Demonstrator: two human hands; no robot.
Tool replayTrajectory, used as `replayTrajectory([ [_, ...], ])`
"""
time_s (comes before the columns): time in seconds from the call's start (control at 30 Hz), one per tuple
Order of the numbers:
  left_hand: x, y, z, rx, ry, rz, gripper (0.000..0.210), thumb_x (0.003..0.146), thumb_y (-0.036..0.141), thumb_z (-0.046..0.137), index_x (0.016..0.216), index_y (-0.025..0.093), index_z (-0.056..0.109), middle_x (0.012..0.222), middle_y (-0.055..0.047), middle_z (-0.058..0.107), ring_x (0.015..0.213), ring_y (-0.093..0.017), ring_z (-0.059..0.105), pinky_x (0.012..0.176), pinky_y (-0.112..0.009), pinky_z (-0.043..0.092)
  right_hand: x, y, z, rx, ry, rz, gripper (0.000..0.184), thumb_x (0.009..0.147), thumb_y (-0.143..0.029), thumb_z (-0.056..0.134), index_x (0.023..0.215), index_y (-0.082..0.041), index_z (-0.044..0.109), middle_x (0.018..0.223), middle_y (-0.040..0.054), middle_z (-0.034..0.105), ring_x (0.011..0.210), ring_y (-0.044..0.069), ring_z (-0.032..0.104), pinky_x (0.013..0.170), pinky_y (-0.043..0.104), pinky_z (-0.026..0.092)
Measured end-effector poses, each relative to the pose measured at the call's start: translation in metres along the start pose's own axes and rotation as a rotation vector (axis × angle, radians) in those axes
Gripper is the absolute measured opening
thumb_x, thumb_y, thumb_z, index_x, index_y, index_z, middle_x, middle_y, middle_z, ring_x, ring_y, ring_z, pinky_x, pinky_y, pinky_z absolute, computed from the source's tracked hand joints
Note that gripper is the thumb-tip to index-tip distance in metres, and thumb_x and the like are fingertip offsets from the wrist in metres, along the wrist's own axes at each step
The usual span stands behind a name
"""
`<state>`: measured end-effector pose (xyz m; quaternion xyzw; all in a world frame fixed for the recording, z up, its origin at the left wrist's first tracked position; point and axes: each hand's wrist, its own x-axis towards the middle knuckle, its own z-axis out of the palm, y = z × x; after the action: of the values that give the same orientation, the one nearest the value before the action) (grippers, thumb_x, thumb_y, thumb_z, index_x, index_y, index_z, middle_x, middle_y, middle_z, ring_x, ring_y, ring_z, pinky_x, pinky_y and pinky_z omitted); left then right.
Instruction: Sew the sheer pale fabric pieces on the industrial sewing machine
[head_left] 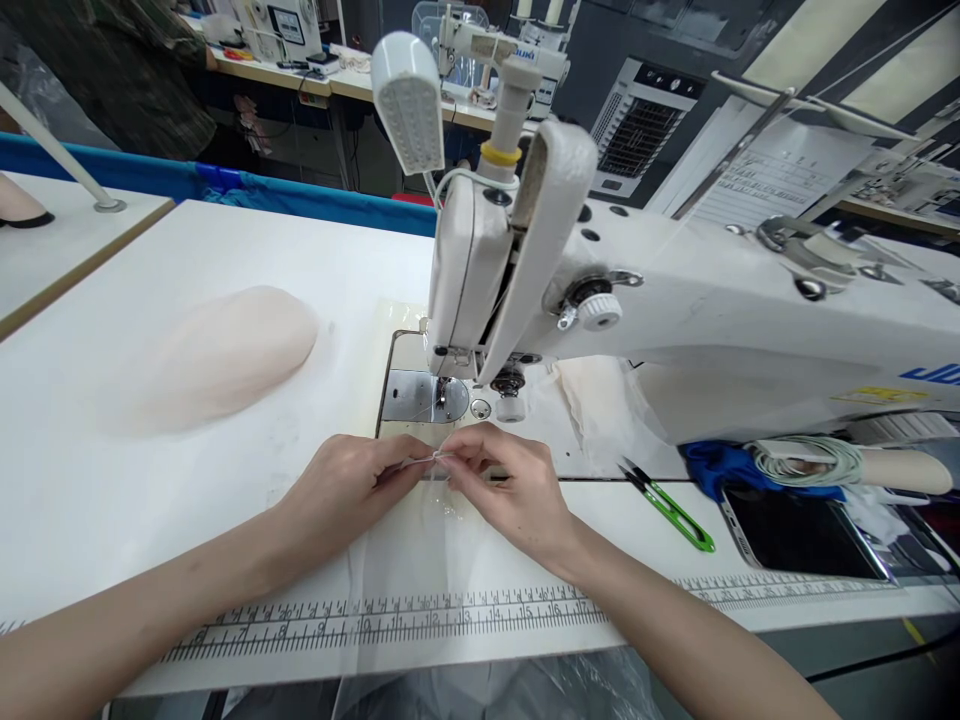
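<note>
My left hand [352,483] and my right hand [510,485] meet just in front of the sewing machine's needle plate [409,397]. Each pinches, between thumb and forefinger, the thin white edge of a sheer fabric [401,570]. The see-through cloth hangs from the fingertips across the ruler-marked table edge. Above and behind the hands stands the white sewing machine [637,280]; its presser foot [442,392] is over the plate, and whether it touches the plate I cannot tell. Off to the left lies a pale pink, rounded fabric piece [247,350], apart from both hands.
Green thread snips [671,510] lie right of my right hand. Beyond them are a dark phone [802,535], a coiled pale cord [810,460] and blue cloth [720,468]. Pale fabric [600,405] sits under the machine arm. A person [127,75] stands at the back left.
</note>
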<state>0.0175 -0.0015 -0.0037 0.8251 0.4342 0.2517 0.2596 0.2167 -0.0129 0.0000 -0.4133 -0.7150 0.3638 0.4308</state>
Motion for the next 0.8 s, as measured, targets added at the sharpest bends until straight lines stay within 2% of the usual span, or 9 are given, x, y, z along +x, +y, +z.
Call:
replayTrajectory([
  [0.13, 0.0003, -0.0001, -0.0003, -0.009, 0.013, 0.023, 0.02, 0.096, 0.028, 0.049, 0.094, 0.021, 0.067, 0.074, 0.004, 0.073, 0.055, -0.01, 0.063, 0.052, -0.021, 0.042, 0.0002, 0.0008, -0.0004, -0.016, -0.018, -0.019, 0.006, 0.09, -0.02, 0.059, 0.09, -0.022, 0.065, 0.077, -0.0003, 0.068, 0.068, 0.012, 0.066, 0.062, 0.023, 0.056],
  [0.3, 0.0009, -0.0023, -0.0005, 0.018, 0.074, 0.108, 0.017, 0.096, 0.026, 0.05, 0.094, 0.021, 0.067, 0.069, 0.006, 0.072, 0.05, -0.008, 0.062, 0.048, -0.019, 0.043, 0.0004, 0.002, 0.0001, -0.024, -0.009, -0.053, 0.008, 0.091, -0.02, 0.059, 0.093, -0.02, 0.067, 0.079, 0.0004, 0.069, 0.069, 0.012, 0.066, 0.062, 0.023, 0.056],
  [0.53, 0.0021, -0.0025, -0.001, -0.002, 0.12, 0.239, 0.018, 0.096, 0.02, 0.051, 0.108, 0.023, 0.064, 0.089, 0.004, 0.076, 0.068, -0.01, 0.071, 0.058, -0.018, 0.053, 0.0001, 0.0008, -0.0006, -0.1, 0.001, -0.12, 0.011, 0.091, -0.016, 0.058, 0.093, -0.021, 0.068, 0.082, 0.001, 0.071, 0.068, 0.012, 0.066, 0.06, 0.023, 0.055],
  [0.67, 0.0019, -0.0029, -0.0028, 0.143, 0.215, 0.369, 0.014, 0.096, 0.018, 0.05, 0.1, 0.021, 0.063, 0.074, 0.004, 0.073, 0.056, -0.008, 0.065, 0.052, -0.018, 0.048, -0.0018, 0.0008, 0.0006, -0.059, 0.034, -0.15, 0.009, 0.091, -0.017, 0.059, 0.096, -0.02, 0.065, 0.079, 0.0003, 0.07, 0.066, 0.011, 0.066, 0.057, 0.022, 0.056],
  [0.8, 0.0007, -0.0038, -0.0051, 0.335, 0.284, 0.478, 0.012, 0.095, 0.014, 0.053, 0.103, 0.018, 0.061, 0.061, 0.006, 0.065, 0.046, -0.007, 0.054, 0.05, -0.021, 0.042, -0.0028, 0.0009, 0.0013, -0.056, 0.059, -0.165, 0.006, 0.09, -0.016, 0.061, 0.095, -0.019, 0.064, 0.079, 0.0003, 0.069, 0.066, 0.01, 0.066, 0.057, 0.021, 0.057],
])
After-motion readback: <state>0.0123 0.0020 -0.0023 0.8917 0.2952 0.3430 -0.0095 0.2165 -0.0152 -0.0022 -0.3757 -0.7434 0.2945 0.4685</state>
